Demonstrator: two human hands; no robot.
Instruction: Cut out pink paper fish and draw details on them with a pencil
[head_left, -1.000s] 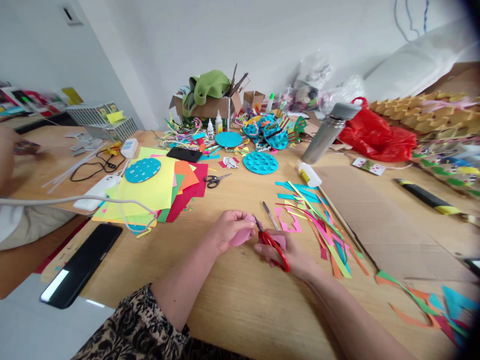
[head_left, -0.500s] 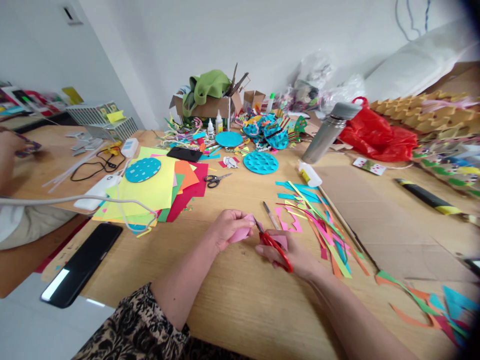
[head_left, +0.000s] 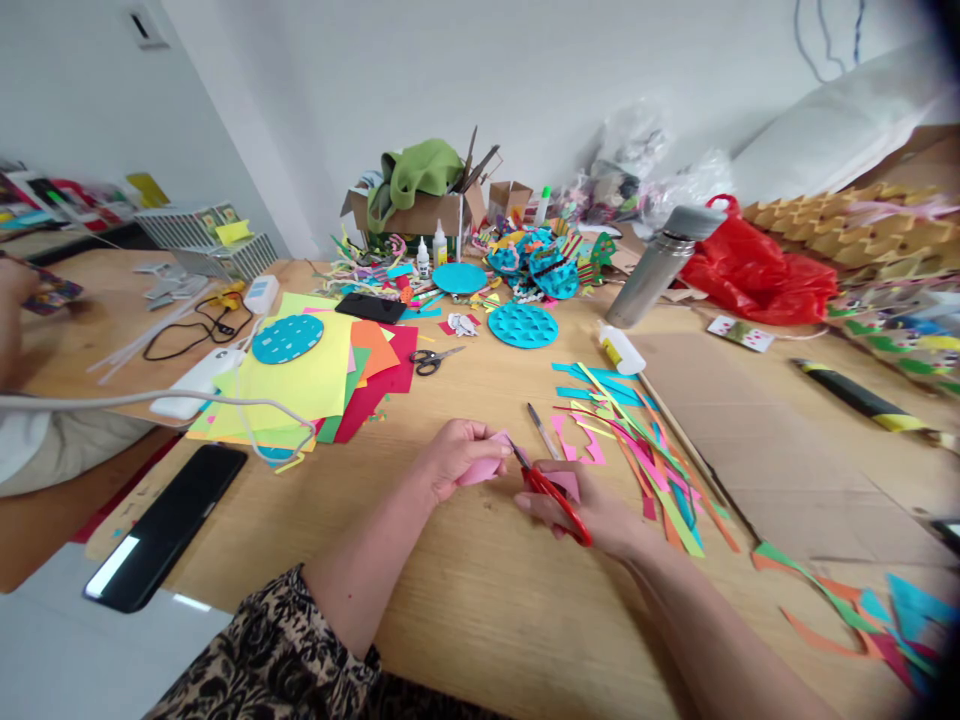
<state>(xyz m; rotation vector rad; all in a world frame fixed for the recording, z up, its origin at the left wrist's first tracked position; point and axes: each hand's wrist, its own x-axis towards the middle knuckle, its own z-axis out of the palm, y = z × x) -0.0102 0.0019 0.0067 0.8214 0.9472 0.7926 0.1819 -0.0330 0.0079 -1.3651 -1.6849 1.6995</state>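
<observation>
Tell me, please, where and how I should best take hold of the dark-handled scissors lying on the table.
Hold the scissors by the handle loops, probably coming from above on the near side. They lie flat, loops close to the red paper, blades pointing right, so this avoids the tips; the bare table in front should leave room.
</observation>
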